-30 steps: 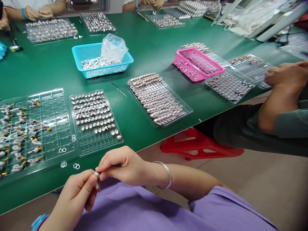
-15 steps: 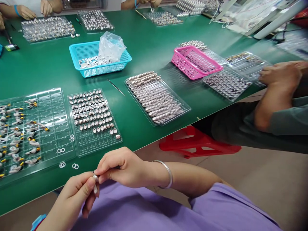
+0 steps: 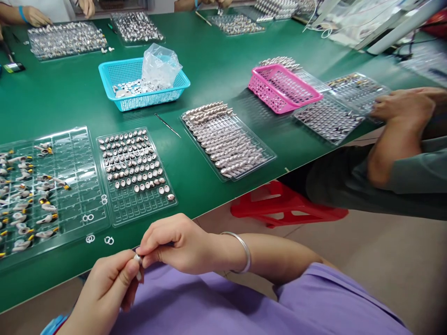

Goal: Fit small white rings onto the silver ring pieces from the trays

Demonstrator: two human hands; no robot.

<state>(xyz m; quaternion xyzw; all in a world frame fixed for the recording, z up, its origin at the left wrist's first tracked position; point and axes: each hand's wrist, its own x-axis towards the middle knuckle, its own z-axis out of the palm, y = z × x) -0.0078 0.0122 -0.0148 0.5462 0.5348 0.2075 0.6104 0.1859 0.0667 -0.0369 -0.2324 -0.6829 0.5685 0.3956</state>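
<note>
Just beyond the table's front edge, my left hand point(image 3: 108, 281) pinches a small white earbud point(image 3: 138, 261) between thumb and fingers, its short stem pointing down. My right hand point(image 3: 179, 244) is closed at the earbud's upper end, fingertips and thumb pressed together on it. Fingers cover most of the piece. Nearest to both hands on the table are small white rings point(image 3: 109, 240) and a clear tray point(image 3: 139, 211) with rows of round earbud shells. To its left, a larger clear tray point(image 3: 75, 144) holds white earbud parts with yellow ends.
A tray of white stemmed parts point(image 3: 230, 144) lies right of thin tweezers point(image 3: 167, 125). Behind stand a blue basket point(image 3: 146, 100) with white pieces and a plastic bag, and a pink basket point(image 3: 268, 95). A co-worker's arms point(image 3: 401, 121) rest at right, above a red stool point(image 3: 286, 209).
My hands stay together on the earbud, with only a slight shift of the fingers. At the far left, a co-worker's hand has moved away from a tray. The view has shifted slightly.
</note>
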